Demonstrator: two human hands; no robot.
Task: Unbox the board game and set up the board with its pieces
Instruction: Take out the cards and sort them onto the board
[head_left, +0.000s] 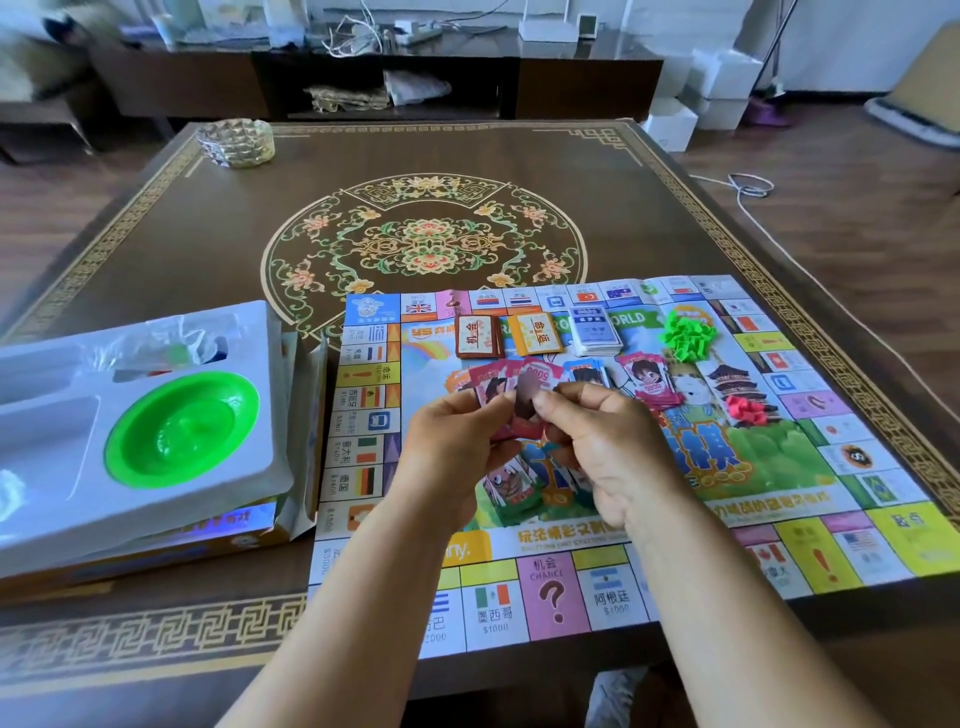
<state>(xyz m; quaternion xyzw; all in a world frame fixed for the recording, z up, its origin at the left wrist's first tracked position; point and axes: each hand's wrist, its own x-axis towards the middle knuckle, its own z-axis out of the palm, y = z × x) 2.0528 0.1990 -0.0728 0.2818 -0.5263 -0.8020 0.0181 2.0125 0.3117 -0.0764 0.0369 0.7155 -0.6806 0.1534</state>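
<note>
Fanning a thin pink stack of paper play-money notes (511, 415) over the middle of the colourful unfolded paper game board (779, 540), the left hand (457, 447) pinches the stack while the right hand (597, 441) grips one note. Light, floppy and slick, they probably separate best at the edges. Fingers hide their printed values.

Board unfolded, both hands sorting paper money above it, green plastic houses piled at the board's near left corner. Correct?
Not quite. In the head view the pile of green plastic houses sits toward the far right of the unfolded game board; left hand and right hand do hold paper money.
</note>
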